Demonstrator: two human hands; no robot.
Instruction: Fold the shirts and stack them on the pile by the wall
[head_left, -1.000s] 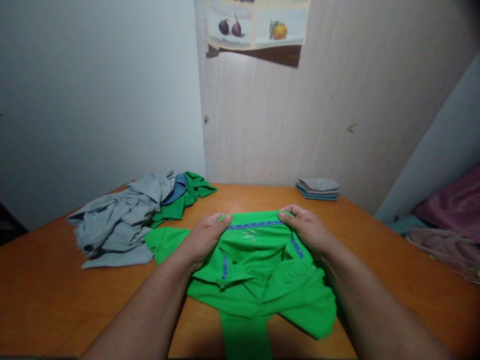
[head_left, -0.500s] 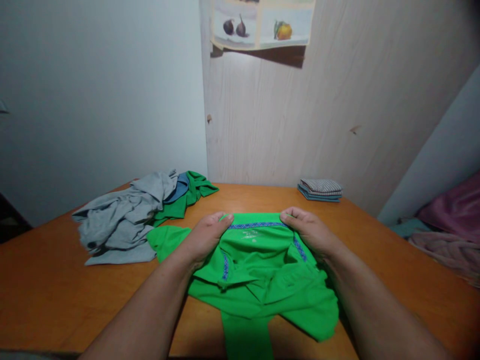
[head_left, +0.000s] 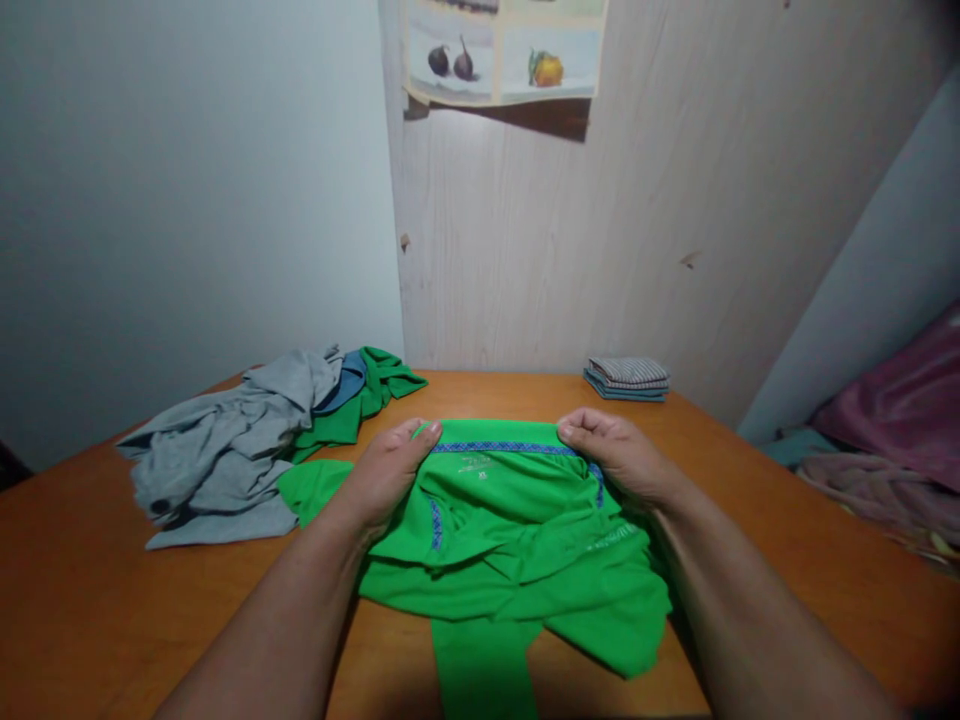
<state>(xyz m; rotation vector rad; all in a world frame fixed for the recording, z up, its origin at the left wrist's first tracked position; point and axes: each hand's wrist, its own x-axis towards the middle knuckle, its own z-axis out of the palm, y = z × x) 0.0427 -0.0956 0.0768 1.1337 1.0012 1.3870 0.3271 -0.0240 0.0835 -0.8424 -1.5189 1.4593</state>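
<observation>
Green shirt [head_left: 517,540] lies rumpled on bench [head_left: 90,580], lower centre of frame, blue-trimmed collar edge toward wall. Left hand [head_left: 386,470] and right hand [head_left: 615,455] each pinch one end of that edge, fingers curled. Judgement: pinches level, tension equal, for straight edge. Forearms enter from lower corners, wrists low over cloth.

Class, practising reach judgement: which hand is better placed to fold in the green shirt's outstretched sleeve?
Likely left: left hand grips the collar beside the sleeve; right hand lies opposite.
</observation>
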